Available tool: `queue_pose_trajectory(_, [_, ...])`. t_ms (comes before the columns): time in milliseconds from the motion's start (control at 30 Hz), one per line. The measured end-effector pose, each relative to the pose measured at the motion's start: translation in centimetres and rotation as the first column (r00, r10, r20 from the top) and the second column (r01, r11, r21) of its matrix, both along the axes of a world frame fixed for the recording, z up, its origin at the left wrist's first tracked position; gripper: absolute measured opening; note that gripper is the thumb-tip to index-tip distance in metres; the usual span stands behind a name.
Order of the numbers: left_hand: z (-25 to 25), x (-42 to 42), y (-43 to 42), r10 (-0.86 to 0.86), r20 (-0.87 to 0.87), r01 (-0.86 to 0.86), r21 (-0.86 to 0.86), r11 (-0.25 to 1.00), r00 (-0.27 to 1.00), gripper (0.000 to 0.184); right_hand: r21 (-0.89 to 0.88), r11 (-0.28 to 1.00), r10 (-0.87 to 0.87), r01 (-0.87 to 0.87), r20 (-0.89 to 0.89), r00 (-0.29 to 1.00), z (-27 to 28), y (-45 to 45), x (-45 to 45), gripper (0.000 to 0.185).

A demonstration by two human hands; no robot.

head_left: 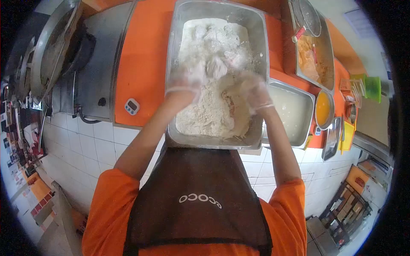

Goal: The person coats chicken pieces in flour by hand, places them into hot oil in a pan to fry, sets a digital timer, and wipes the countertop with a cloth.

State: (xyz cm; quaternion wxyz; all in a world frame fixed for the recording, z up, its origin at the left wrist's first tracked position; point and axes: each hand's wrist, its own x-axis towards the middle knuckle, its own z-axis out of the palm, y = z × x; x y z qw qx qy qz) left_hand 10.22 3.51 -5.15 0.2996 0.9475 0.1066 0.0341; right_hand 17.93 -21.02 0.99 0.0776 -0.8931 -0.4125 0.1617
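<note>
A deep metal pan in front of me holds white flour. Flour-coated lumps lie heaped in its far half, and what is under the coating does not show. My left hand, in a clear plastic glove, is over the pan's left side by the lumps, its fingers smeared by motion. On the right side, my gloved right hand is low over the flour near the pan wall, also blurred. A partly coated piece with reddish patches lies between the hands. Whether either hand grips anything cannot be made out.
Right of the pan stands a metal tray of milky liquid, beside a bowl of orange liquid. Behind them, another pan holds orange crumbs and a strainer. A white timer sits left on the orange counter.
</note>
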Motion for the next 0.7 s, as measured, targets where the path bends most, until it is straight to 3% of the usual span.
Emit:
queue_pose_trajectory(33, [-0.1, -1.0, -0.9, 0.036, 0.040, -0.034, -0.043, 0.999, 0.999, 0.035, -0.512, 0.834, 0.300, -0.206, 0.108, 0.948, -0.5, -0.5, -1.0, 0.036])
queue_pose_trajectory(67, [1.5, -2.8, -2.1, -0.051, -0.137, 0.030, -0.147, 0.989, 0.989, 0.035, -0.326, 0.937, 0.088, -0.124, -0.121, 0.989, -2.1, -1.0, -2.8, 0.039])
queue_pose_trajectory(100, [3.1, -4.6, -3.4, -0.142, -0.308, 0.066, -0.246, 0.967, 0.941, 0.034, -0.240, 0.969, -0.008, -0.062, -0.277, 0.961, -1.4, -0.1, -4.2, 0.042])
queue_pose_trajectory(133, [1.3, -5.7, -3.9, -0.320, -0.457, 0.214, -0.268, 0.939, 0.830, 0.034, -0.167, 0.986, -0.093, 0.022, -0.430, 0.898, -0.8, 0.7, -5.6, 0.046])
queue_pose_trajectory(167, [-0.4, -6.7, -4.5, -0.483, -0.568, 0.359, -0.323, 0.876, 0.667, 0.033, -0.161, 0.987, -0.066, -0.006, -0.439, 0.896, -1.2, 2.0, -6.4, 0.048])
queue_pose_trajectory(200, [-3.8, -7.6, -5.1, -0.615, -0.530, 0.512, -0.347, 0.786, 0.584, 0.031, -0.154, 0.987, -0.039, -0.034, -0.447, 0.894, -1.5, 3.2, -7.2, 0.050])
queue_pose_trajectory(233, [-4.1, -7.2, -5.7, -0.596, -0.578, 0.449, -0.394, 0.802, 0.557, 0.030, -0.132, 0.987, 0.032, -0.095, -0.413, 0.910, -7.4, 3.1, -8.7, 0.051])
queue_pose_trajectory(267, [-4.4, -6.6, -6.3, -0.577, -0.625, 0.378, -0.436, 0.817, 0.526, 0.030, -0.036, 0.999, -0.006, -0.010, -0.423, 0.906, -9.0, 3.1, -9.2, 0.048])
queue_pose_trajectory(300, [-4.2, -6.3, -6.0, -0.550, -0.618, 0.314, -0.455, 0.833, 0.562, 0.029, 0.065, 0.996, -0.033, 0.069, -0.437, 0.899, -10.5, 3.2, -9.8, 0.044])
queue_pose_trajectory(333, [-3.4, -5.8, -5.7, -0.520, -0.611, 0.249, -0.476, 0.844, 0.597, 0.029, 0.220, 0.928, -0.151, 0.301, -0.516, 0.843, -9.9, 3.3, -9.9, 0.037])
queue_pose_trajectory(400, [-0.4, -5.1, -4.4, -0.413, -0.544, 0.110, -0.503, 0.857, 0.730, 0.031, 0.277, 0.782, -0.304, 0.559, -0.613, 0.729, -7.9, 3.2, -9.4, 0.031])
queue_pose_trajectory(467, [4.7, -2.9, -3.6, -0.286, -0.600, -0.077, -0.505, 0.860, 0.747, 0.036, 0.157, 0.762, -0.426, 0.628, -0.608, 0.670, -1.5, 2.9, -6.2, 0.030])
queue_pose_trajectory(567, [8.4, -0.5, -2.4, -0.123, -0.484, -0.218, -0.589, 0.778, 0.867, 0.052, 0.303, 0.620, -0.305, 0.723, -0.756, 0.579, 3.1, 2.5, -3.4, 0.036])
queue_pose_trajectory(667, [5.8, 1.6, -1.3, -0.061, -0.316, -0.020, -0.247, 0.969, 0.947, 0.066, 0.696, 0.368, -0.260, 0.617, -0.560, 0.787, 1.3, 3.1, -0.8, 0.046])
queue_pose_trajectory(700, [3.4, 2.0, -1.3, -0.049, -0.235, 0.040, -0.045, 0.998, 0.971, 0.069, 0.667, 0.490, -0.291, 0.561, -0.481, 0.827, -0.5, 3.0, 1.0, 0.049])
